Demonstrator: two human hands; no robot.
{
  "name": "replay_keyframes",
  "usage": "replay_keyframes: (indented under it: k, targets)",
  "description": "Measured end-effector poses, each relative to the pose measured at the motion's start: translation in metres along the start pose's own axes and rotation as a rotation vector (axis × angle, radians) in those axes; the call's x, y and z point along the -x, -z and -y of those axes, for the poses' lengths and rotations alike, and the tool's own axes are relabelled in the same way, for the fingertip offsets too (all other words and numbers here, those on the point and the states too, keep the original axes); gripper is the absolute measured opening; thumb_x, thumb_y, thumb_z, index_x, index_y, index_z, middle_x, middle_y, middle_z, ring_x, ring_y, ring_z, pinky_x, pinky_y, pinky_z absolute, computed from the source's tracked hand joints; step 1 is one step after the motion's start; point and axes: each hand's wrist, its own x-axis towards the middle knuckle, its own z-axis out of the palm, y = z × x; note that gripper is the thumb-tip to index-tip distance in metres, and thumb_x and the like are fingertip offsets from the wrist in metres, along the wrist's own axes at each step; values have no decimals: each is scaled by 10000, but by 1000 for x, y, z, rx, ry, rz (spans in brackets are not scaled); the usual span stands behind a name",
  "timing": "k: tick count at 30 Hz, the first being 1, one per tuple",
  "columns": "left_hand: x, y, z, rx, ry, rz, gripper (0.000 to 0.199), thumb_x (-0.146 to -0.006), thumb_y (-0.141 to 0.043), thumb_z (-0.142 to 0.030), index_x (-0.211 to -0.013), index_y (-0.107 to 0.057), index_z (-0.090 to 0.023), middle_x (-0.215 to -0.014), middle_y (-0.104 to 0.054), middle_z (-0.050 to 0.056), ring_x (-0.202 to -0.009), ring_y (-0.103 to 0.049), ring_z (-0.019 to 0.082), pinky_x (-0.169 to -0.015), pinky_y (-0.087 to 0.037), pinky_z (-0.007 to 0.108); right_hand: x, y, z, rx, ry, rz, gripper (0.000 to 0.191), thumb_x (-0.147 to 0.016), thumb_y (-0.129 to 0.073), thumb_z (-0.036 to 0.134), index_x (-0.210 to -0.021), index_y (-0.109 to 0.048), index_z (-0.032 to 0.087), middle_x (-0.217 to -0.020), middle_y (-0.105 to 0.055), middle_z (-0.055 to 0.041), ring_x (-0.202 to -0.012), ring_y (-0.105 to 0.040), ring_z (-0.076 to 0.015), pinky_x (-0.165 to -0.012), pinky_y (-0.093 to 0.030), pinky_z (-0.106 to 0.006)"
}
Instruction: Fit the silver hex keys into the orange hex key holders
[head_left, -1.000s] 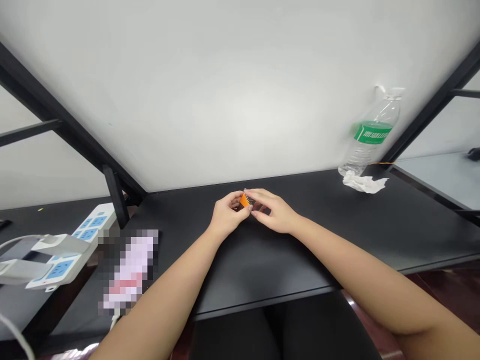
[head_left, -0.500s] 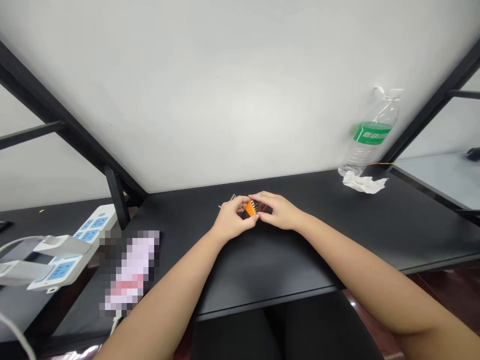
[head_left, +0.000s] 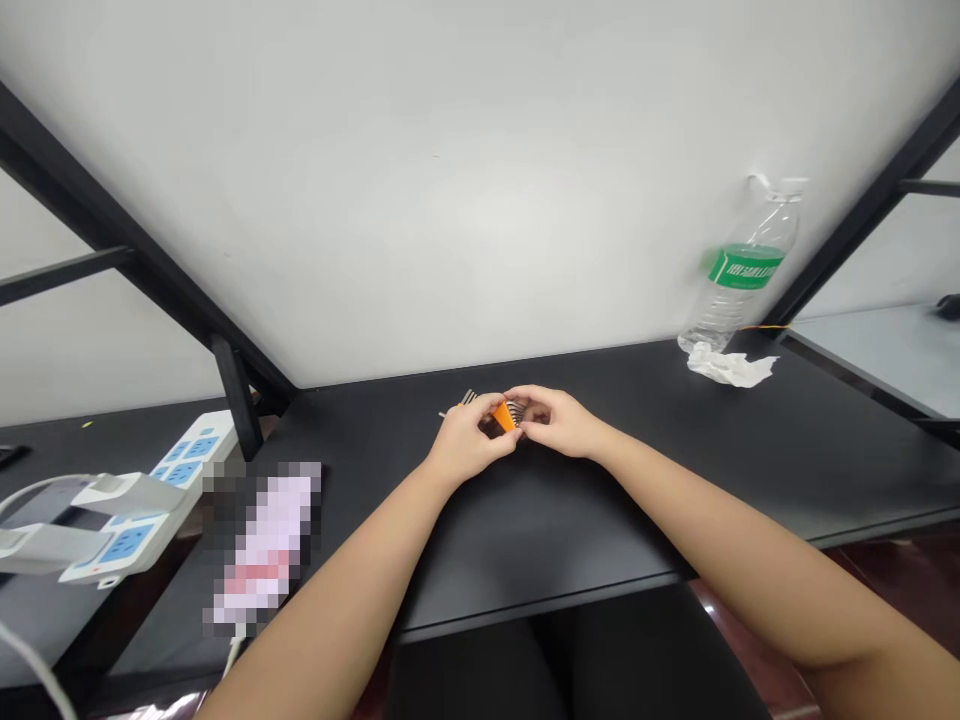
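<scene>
A small orange holder (head_left: 505, 415) with several thin metal rods is between my hands, over the middle of the black desk (head_left: 555, 540). My left hand (head_left: 466, 440) grips its left side between thumb and fingers. More rod ends (head_left: 469, 397) stick out beyond the left hand's knuckles. My right hand (head_left: 561, 420) has its fingers curled round the metal rods on the right side of the orange part, fingertips pressed close to it. The fingers partly hide the piece, so its full shape cannot be seen.
A clear bottle with a green label (head_left: 746, 268) leans by the wall, with crumpled white tissue (head_left: 731, 367) before it. At left are a power strip (head_left: 161, 540) with plugs and a pixelated flat object (head_left: 270, 540). Black metal frames (head_left: 172, 290) flank the desk.
The orange piece has turned slightly between my hands, and more of its metal rods show on the right. My right hand has shifted a little to the right.
</scene>
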Motion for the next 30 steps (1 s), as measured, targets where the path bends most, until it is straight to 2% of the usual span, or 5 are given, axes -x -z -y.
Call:
replay_keyframes:
  k: [6,16,21,24,30]
  targets:
    - [0,2,-8,-70,-53,64,338,-808,-716,-303,-1138,-698,-234,-888,-742,-6,-731,-679,154,-708,-535,270,-3,-1,0,-433,-204,24,262,-897,-663,302,-1106,-547,195,-849,-670,8,-625,-654,-121,-673,-560,-299]
    - [0,-1,-10,-53,-111,180,365,-902,-652,-281,-1264,-643,-233,-1069,-759,22,-909,-714,179,-838,-540,302,-3,-13,-3,-353,-181,-55,306,-922,-675,429,-983,-454,226,-655,-630,64,-489,-550,-98,-493,-432,-205]
    - [-1,2,-3,-115,-100,44,513,-842,-759,-403,-1304,-627,-223,-1281,-695,73,-1163,-659,244,-1023,-516,396,-3,0,-5,-160,-179,-155,242,-904,-655,372,-1002,-481,234,-646,-581,83,-467,-523,-96,-457,-406,-209]
    - [-1,5,0,-136,-50,-11,444,-853,-744,-377,-1253,-646,-213,-1157,-707,65,-1015,-666,214,-906,-548,367,-2,10,-6,-16,-159,-204,203,-913,-631,370,-992,-503,233,-647,-571,80,-469,-518,-96,-467,-418,-216]
    - [0,-2,-4,-123,-43,200,552,-827,-775,-348,-1340,-603,-237,-1095,-678,47,-753,-597,156,-758,-522,324,-2,3,-3,-89,-176,-129,187,-927,-611,374,-958,-505,223,-678,-618,53,-482,-572,-115,-480,-451,-231]
